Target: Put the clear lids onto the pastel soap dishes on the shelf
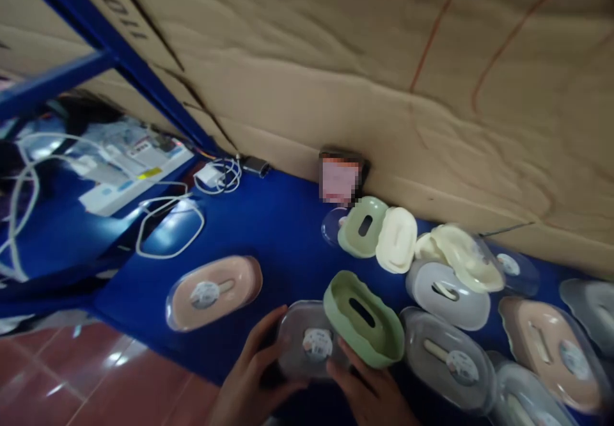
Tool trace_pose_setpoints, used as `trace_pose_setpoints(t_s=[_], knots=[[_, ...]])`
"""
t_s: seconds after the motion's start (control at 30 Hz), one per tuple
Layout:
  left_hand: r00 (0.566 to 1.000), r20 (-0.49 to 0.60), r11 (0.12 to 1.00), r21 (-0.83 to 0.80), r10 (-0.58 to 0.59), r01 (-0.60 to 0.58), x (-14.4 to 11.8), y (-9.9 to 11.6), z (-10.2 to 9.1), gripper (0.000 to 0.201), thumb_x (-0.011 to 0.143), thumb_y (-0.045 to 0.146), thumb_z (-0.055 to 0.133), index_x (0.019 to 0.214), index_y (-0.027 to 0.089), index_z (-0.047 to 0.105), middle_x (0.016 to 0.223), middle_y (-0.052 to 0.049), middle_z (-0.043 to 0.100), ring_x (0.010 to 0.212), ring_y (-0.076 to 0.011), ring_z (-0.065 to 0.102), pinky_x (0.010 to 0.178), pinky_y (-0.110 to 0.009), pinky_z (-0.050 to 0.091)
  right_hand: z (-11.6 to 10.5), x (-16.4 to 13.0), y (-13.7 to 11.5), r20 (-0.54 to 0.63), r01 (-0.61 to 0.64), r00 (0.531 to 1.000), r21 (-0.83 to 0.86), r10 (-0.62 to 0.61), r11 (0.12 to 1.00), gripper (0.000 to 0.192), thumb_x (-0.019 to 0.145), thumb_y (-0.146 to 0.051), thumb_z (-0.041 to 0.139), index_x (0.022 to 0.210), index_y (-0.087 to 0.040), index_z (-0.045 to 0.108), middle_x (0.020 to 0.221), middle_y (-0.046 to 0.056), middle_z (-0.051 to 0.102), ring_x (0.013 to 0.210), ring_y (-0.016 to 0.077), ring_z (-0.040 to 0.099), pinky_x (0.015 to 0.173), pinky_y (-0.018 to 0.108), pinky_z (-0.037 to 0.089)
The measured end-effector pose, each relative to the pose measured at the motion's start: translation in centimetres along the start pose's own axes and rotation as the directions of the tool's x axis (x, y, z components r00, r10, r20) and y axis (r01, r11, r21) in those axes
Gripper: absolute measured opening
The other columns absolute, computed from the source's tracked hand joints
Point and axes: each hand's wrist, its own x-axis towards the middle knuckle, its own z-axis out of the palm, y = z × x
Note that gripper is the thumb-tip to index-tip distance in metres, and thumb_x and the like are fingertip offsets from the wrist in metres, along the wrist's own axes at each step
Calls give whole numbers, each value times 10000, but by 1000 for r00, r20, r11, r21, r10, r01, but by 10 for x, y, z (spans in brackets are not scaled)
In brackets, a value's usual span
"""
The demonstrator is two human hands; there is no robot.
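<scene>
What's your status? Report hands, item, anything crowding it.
Left hand and right hand both grip the grey lidded case. Green tray leans on its right edge. More cases packed close right, pink case apart left.

Dim, soft-focus view with motion blur throughout; overhead light glares on the glossy blue counter (268,234) and red floor (110,375).

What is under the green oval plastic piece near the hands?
The green oval plastic piece leans on a clear-lidded grey oval box; the box's right edge is covered.
</scene>
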Motion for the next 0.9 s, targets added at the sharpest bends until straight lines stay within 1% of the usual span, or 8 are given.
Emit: trace_pose_setpoints(t_s=[0.1,0.17,0.27,0.47,0.57,0.73,0.8,0.9], knots=[[999,-19,1000,-2,26,-26,5,-5,2,884,745,555,897,1538,601,509,1642,21,556,1197,-446,763,722,-647,753,2,8,-1,-54,21,998,-73,-25,997,710,985,-93,503,1653,-332,493,1538,21,646,1310,248,728,1026,336,668],[999,-23,999,27,40,-39,8,-5,3,797,821,450,866,1536,531,524,1641,-17,556,1264,-422,740,819,-634,750,2,14,-6,-67,1,998,-77,-6,997,679,971,-74,536,1619,-277,536,1597,72,599,1417,287,649,1110,404,626],[998,-14,997,47,54,-53,12,0,3,630,926,286,792,1497,354,536,1641,-113,526,1426,-383,641,1009,-598,693,-3,22,-16,-77,-90,993,-48,87,995,635,990,-69,533,1591,-271,555,1666,77,535,1529,289,536,1183,440,576],[997,34,996,44,71,-72,18,9,7,567,951,345,806,1429,251,514,1622,-190,492,1512,-398,549,1141,-611,589,-17,23,-18,-35,-99,994,64,101,993,558,1040,-79,524,1578,-225,553,1707,104,488,1603,269,441,1257,452,505],[996,67,997,43,66,-69,21,10,5,580,969,356,796,1449,255,486,1652,-194,467,1542,-391,513,1165,-611,561,-28,22,-24,51,-127,991,5,126,992,612,1051,-88,536,1642,-241,482,1737,105,439,1610,300,427,1257,510,501],[981,177,996,4,83,-85,31,5,-1,519,1016,418,733,1441,249,488,1642,-202,500,1522,-382,541,1171,-610,544,-46,9,-40,168,-232,960,24,225,972,795,1065,-237,635,1755,-301,245,1831,78,196,1688,344,210,1295,581,415],[977,199,997,5,76,-79,34,1,-2,505,1014,465,729,1412,242,514,1609,-203,541,1481,-386,583,1148,-607,558,-51,-3,-41,176,-283,946,49,271,958,786,1086,-241,601,1763,-316,207,1837,68,169,1687,311,224,1315,550,387],[984,170,997,35,58,-65,36,-1,-2,497,1000,486,741,1387,243,547,1579,-188,579,1443,-386,619,1127,-592,576,-57,-21,-36,213,-369,914,86,345,925,753,1111,-272,562,1764,-337,195,1825,50,232,1668,263,297,1327,495,383]])
